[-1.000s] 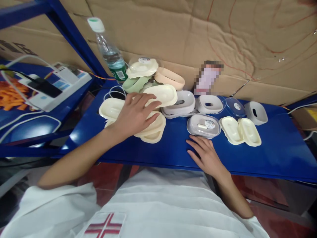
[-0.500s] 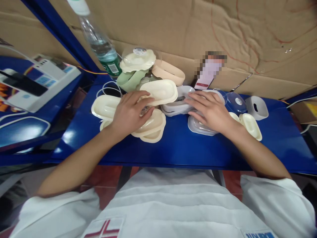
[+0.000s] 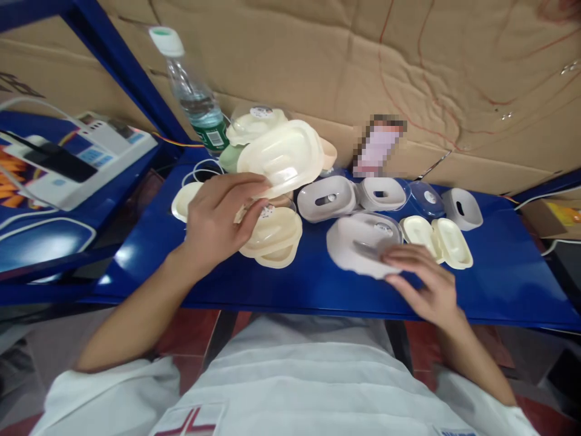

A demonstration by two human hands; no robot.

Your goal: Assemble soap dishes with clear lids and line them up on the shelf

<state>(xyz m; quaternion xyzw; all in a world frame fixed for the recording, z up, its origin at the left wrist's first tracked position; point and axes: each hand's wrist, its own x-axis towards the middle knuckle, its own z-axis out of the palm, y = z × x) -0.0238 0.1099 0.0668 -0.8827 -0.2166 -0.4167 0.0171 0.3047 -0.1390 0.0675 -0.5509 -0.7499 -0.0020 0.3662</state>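
My left hand (image 3: 218, 212) pinches the near edge of a cream oval plastic shell (image 3: 281, 156) and holds it lifted and tilted above a stack of cream shells (image 3: 272, 236) on the blue shelf (image 3: 313, 284). My right hand (image 3: 426, 281) grips the edge of a pale grey-white shell (image 3: 351, 251), raised slightly over the shelf. Under that shell sits a clear-lidded tray (image 3: 385, 229). A pair of joined cream shells (image 3: 438, 241) lies just right of my right hand.
Two white cases with slots (image 3: 327, 198) (image 3: 382, 192), a clear lid (image 3: 426, 197) and a white case (image 3: 463, 209) line the back. A water bottle (image 3: 193, 91), a green shell, a cardboard wall and a device with cables (image 3: 77, 158) on the left shelf surround them.
My left hand has lifted the cream shell off the pile and tilted it up. My right hand has drawn back from the white cases toward me, now holding a pale shell.
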